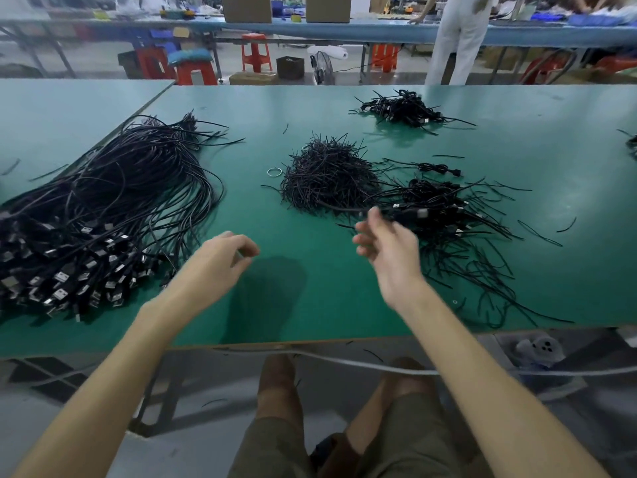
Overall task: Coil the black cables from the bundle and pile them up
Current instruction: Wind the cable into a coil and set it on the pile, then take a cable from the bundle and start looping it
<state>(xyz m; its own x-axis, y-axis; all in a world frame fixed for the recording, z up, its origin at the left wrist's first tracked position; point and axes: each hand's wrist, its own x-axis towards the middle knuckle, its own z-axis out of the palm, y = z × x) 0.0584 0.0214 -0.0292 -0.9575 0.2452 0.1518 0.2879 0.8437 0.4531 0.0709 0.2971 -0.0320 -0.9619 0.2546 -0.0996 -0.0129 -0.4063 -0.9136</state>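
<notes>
Bundle (113, 201): long black cables lying left of the tie heap (327, 177), well apart from it.
Plugs (69, 281): the bundle's metal-tipped ends, fanned out nearer the person than the heap.
Handling: probably light, limp and a little springy. A coil would likely loosen unless pinched, and the strands lie tangled, so one cable may drag its neighbours.
Where to hold: the stiff plug looks the surest grip; draw one out, then wind the cord.
Coiled pile (437, 208): tied cables just right of the heap, touching its edge.
Blurred cable (410, 213): at the pile's near-left edge, by the right fingertips; contact unclear.
Right hand (389, 250): released, fingers loose and spread, near-right of the heap.
Left hand (220, 260): near-left of the heap, fingers curled toward the thumb; I cannot tell whether it pinches anything.
Far pile (403, 108): beyond the heap, to its right.
Ring (274, 172): just left of the heap.
Table (310, 288): green, under everything.
</notes>
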